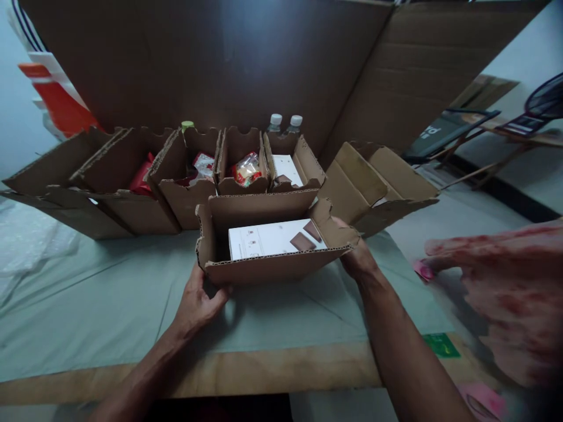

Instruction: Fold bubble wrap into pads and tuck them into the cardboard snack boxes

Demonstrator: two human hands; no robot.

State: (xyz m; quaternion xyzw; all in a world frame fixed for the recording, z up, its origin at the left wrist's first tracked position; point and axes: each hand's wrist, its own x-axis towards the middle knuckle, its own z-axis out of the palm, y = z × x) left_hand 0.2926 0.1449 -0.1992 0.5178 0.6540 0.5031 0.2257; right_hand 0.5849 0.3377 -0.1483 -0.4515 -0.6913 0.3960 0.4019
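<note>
Hardly any writing can be read. The white box lying in the near cardboard tray carries small marks and two brown rectangles on its top, too small to make out as words. A dark board leaning at the far right bears pale letters, blurred beyond reading. The green sticker on the surface shows a light mark, not legible.

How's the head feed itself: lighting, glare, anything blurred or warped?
Head view: dim, bluish light; soft glare on the cardboard backdrop; the left hand, right hand and the held carton are sharp; a red-pink smear blurs the right edge; wide-angle lens bends the edges.
</note>
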